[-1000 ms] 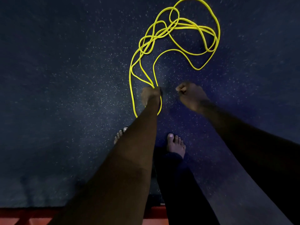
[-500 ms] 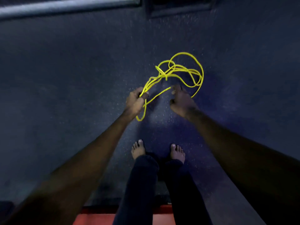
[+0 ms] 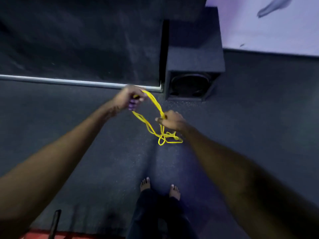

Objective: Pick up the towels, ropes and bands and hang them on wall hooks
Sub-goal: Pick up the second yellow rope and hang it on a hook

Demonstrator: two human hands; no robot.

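Now gripping the yellow rope (image 3: pixel 156 105) in both hands, out in front at arm's length. Clenching the left hand (image 3: pixel 128 98) round the top of the bundle, fingers (image 3: pixel 140 99) curled tight over the strands; something purple showing just under that fist, cannot tell what. Running down and to the right from there, several strands together, straight into the right hand (image 3: pixel 170 120). Pinching the bundle there too, fingers curled round it, knuckles up. Dangling below both hands in loose loops, with a small tangle hanging just under the right wrist; cannot tell whether the lowest loop touches the floor (image 3: pixel 103 152). Standing barefoot on that dark speckled floor, feet (image 3: pixel 145 184) side by side, well below the rope. Ahead, just beyond the left hand, a metal rail (image 3: pixel 69 81) along the base of a dark wall; beside its end, a black speaker box (image 3: pixel 194 66). Further right, a pale wall (image 3: pixel 267 31). Down at the bottom left, a red strip (image 3: pixel 39 234).
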